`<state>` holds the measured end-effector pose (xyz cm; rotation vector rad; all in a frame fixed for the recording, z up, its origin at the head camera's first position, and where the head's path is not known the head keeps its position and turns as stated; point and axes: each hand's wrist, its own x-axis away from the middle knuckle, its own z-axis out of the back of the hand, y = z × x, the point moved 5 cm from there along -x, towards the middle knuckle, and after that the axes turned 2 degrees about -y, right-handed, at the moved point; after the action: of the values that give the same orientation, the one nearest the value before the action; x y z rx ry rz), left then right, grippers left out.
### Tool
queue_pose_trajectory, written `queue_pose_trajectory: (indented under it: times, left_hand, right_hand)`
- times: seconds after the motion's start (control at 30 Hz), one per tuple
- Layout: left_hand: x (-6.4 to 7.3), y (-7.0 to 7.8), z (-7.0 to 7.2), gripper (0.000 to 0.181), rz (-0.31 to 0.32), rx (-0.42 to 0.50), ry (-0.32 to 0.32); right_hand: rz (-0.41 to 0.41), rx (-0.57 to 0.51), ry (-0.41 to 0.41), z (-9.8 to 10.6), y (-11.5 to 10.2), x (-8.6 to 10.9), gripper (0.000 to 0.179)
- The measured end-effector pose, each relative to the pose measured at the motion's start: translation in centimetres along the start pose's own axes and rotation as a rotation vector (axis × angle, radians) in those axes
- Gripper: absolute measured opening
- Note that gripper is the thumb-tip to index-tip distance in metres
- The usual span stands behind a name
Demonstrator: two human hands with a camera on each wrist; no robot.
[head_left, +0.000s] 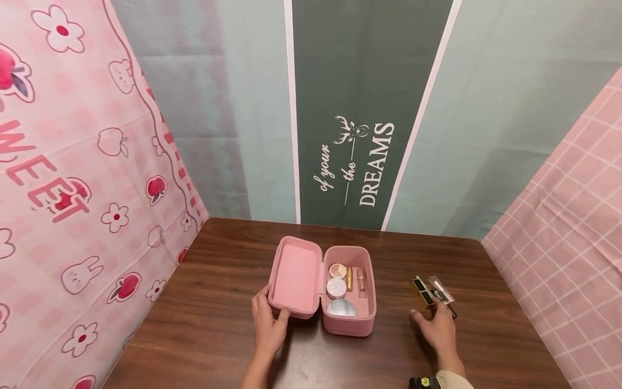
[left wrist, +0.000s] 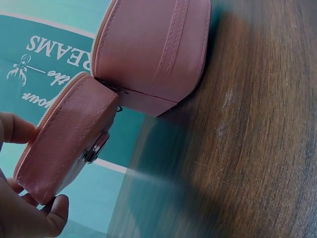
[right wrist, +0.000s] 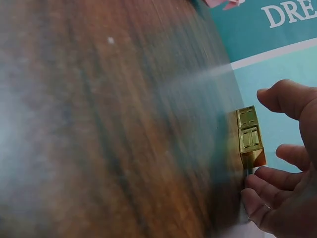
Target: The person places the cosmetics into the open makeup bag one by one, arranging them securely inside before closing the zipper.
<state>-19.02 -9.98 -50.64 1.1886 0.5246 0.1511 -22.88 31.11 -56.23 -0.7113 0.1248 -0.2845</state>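
A pink cosmetic case (head_left: 349, 325) stands unzipped on the table, its lid (head_left: 295, 276) folded out to the left. My left hand (head_left: 269, 324) grips that lid by its near left corner, thumb on one side and fingers on the other; the left wrist view shows the lid (left wrist: 67, 134) tilted. Inside the case lie a round palette (head_left: 337, 271), a white round jar (head_left: 336, 288), a silver disc (head_left: 342, 308), a gold tube (head_left: 349, 279) and a pinkish tube (head_left: 361, 282). My right hand (head_left: 437, 328) reaches to small cosmetics, thumb apart, fingertips by a gold-and-dark lipstick-like tube (head_left: 423, 290).
Beside that tube lies a clear-and-silver one (head_left: 441, 289), with a dark slim item partly under the fingers. The brown wooden table (head_left: 218, 302) meets a green curtain (head_left: 369, 65) at the back and patterned pink cloths (head_left: 92, 216) at the sides.
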Motion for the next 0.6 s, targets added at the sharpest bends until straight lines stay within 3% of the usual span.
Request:
queue_pose_trajectory:
  times: [0.23,0.5,0.6]
  left_hand:
    - [-0.1,0.1,0.0,0.068,-0.007,-0.001,0.013]
    - [-0.1,0.1,-0.1,0.068,0.005,-0.006,0.000]
    - [-0.1,0.1,-0.2,0.068,0.003,-0.012,-0.001]
  right_hand:
    - [-0.003,0.027,-0.005,0.1,-0.1,-1.2,0.064]
    - [-0.126,0.176,-0.076,0.4,0.3,-3.0,0.050]
    - [-0.149,0.192,-0.068,0.5,0.5,-3.4,0.042]
